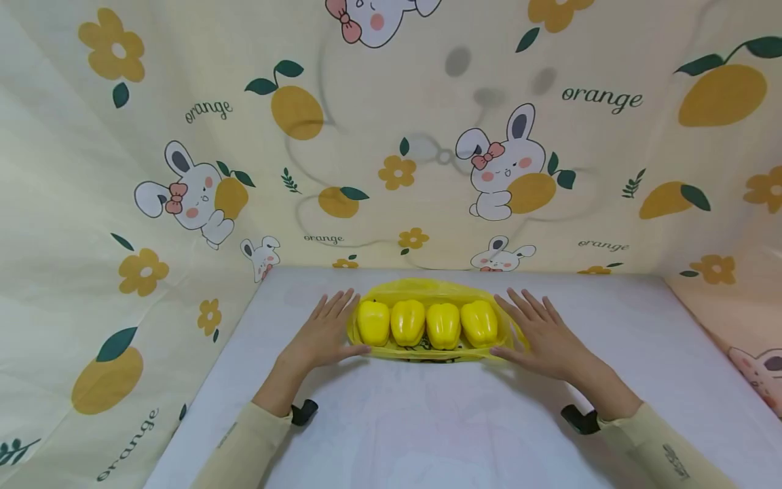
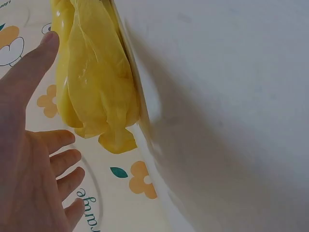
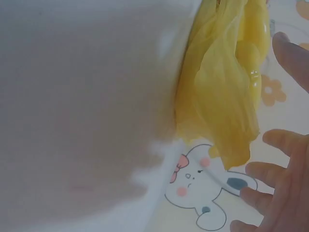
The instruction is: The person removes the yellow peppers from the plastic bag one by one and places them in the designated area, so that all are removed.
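Several yellow bell peppers stand in a row on a spread yellow plastic bag in the middle of the table. At the bag's left end is my left hand, fingers straight and thumb toward the bag's near edge. My right hand lies over the right end of the bag in the head view, its fingers spread. Nothing is gripped by either hand. In the left wrist view, the crumpled bag rises beside the left palm. The right wrist view shows its other end near the right fingers.
A white-covered table extends toward me and to both sides. Behind it and at the sides hangs a cream cloth printed with rabbits and oranges. Each wrist wears a black strap piece below the sleeve.
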`<state>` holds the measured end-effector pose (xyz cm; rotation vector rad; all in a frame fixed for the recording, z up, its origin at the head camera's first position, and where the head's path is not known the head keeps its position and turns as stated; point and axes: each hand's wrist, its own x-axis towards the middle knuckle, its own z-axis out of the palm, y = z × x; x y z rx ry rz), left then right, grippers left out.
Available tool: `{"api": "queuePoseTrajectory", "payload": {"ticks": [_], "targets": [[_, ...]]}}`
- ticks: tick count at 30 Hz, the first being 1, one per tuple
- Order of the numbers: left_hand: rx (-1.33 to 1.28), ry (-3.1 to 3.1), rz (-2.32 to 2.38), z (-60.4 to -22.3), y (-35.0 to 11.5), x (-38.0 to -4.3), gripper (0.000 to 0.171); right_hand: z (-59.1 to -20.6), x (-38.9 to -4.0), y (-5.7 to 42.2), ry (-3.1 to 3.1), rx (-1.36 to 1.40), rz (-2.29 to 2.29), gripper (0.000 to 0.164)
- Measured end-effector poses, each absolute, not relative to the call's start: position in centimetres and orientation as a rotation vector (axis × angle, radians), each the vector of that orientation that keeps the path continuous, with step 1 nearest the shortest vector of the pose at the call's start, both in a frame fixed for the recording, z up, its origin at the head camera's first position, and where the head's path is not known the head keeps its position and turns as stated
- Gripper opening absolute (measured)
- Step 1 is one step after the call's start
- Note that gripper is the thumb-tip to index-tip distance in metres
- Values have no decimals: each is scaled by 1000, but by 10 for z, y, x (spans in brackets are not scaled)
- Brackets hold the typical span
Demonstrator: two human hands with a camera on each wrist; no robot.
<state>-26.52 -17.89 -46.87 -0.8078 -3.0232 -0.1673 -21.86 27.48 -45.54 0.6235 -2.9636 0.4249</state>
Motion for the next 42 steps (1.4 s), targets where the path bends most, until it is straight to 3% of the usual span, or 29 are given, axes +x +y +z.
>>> {"api": "queuePoseTrajectory", "payload": {"ticks": [42], "targets": [[-741,-3120,-242,-472,-174,-275,110,-464,-249,255,-2975,676,445,98]]}}
